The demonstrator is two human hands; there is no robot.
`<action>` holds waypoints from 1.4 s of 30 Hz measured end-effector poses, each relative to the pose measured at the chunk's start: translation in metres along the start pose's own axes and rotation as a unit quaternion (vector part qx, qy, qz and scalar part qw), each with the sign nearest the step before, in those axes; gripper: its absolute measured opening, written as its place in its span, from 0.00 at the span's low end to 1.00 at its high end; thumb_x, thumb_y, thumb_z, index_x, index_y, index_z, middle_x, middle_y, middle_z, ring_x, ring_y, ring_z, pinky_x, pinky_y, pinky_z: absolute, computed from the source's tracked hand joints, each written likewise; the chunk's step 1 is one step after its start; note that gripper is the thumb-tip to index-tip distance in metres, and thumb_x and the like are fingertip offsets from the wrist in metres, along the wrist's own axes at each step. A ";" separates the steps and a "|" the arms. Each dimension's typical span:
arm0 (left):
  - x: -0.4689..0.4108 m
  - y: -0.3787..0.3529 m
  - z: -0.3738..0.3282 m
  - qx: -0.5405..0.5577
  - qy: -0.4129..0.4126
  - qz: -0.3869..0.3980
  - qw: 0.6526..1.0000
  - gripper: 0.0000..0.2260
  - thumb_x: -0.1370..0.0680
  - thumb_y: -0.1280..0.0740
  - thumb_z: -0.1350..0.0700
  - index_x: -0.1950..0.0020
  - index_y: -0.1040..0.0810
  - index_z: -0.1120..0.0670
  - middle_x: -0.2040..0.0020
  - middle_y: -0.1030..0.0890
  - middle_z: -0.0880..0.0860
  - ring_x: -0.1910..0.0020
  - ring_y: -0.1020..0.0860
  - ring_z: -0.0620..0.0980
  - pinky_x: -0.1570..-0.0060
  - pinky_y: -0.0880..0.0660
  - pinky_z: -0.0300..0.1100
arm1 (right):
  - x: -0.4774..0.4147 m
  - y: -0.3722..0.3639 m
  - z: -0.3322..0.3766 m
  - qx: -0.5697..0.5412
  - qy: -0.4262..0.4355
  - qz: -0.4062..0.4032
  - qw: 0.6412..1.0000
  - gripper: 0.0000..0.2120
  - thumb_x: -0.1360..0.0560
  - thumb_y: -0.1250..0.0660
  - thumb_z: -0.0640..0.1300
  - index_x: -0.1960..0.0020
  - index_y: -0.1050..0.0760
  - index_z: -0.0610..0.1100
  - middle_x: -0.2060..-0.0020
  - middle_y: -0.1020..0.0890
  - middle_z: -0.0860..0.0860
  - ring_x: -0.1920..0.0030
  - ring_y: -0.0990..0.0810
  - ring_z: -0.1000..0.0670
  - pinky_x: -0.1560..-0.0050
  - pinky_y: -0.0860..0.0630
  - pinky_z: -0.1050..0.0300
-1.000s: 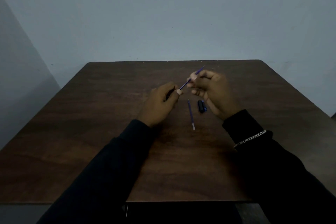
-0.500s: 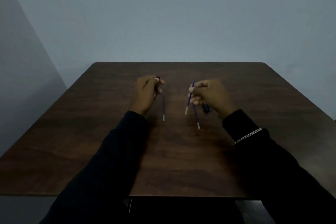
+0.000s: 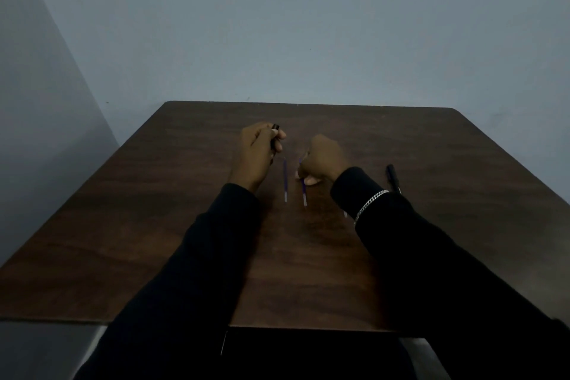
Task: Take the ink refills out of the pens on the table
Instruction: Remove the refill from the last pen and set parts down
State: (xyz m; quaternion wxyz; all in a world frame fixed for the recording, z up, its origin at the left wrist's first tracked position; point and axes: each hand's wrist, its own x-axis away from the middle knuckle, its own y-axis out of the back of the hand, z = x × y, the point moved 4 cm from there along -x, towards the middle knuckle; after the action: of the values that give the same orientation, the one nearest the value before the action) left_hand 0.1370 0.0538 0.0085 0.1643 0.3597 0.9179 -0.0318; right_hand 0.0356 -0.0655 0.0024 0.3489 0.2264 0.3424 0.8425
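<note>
Head view, as we find it: one dark wooden surface (image 3: 185, 225) against a grey wall (image 3: 277, 25).

Left hand (image 3: 257, 151): fingers curled round a dark pen barrel (image 3: 275, 127), its end showing above the thumb.

Right hand (image 3: 324, 162): closed low on the surface, fingertips pinching a blue refill (image 3: 304, 194) that lies flat.

Second refill (image 3: 285, 182): loose on the surface between the hands, parallel to the first, just beside it.

Black pen (image 3: 393, 177): on the surface, right of the right sleeve (image 3: 431, 256).

Silver bracelet (image 3: 370, 202): over the right cuff.
</note>
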 end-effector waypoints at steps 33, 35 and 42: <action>0.003 -0.012 0.007 -0.026 -0.024 0.046 0.998 0.16 0.16 0.42 0.62 0.57 0.17 0.60 0.68 0.22 0.52 0.74 0.28 0.40 0.72 0.34 0.32 | 0.036 0.062 -0.005 0.067 -0.010 -0.037 0.997 0.09 0.24 0.28 0.33 0.60 0.26 0.40 0.65 0.16 0.44 0.79 0.18 0.57 0.80 0.27 0.66; 0.005 -0.017 0.006 -0.021 -0.032 0.067 0.997 0.15 0.16 0.42 0.63 0.55 0.18 0.62 0.68 0.23 0.53 0.74 0.29 0.39 0.72 0.34 0.30 | 0.042 0.061 -0.010 0.103 -0.022 -0.029 0.994 0.10 0.24 0.29 0.33 0.60 0.29 0.41 0.62 0.17 0.42 0.77 0.17 0.54 0.80 0.26 0.64; 0.011 -0.025 0.002 -0.017 -0.055 0.117 0.991 0.12 0.20 0.40 0.58 0.56 0.17 0.55 0.68 0.22 0.53 0.75 0.29 0.39 0.73 0.33 0.34 | 0.052 0.036 -0.015 0.182 -0.033 -0.014 0.983 0.03 0.22 0.34 0.34 0.50 0.26 0.39 0.44 0.18 0.38 0.47 0.14 0.39 0.46 0.16 0.45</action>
State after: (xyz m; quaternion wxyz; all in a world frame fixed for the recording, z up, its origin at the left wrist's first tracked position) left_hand 0.1136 0.0418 0.0017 0.2228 0.4597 0.8595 -0.0163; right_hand -0.0226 -0.0517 0.0263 0.3249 0.3090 0.4818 0.7529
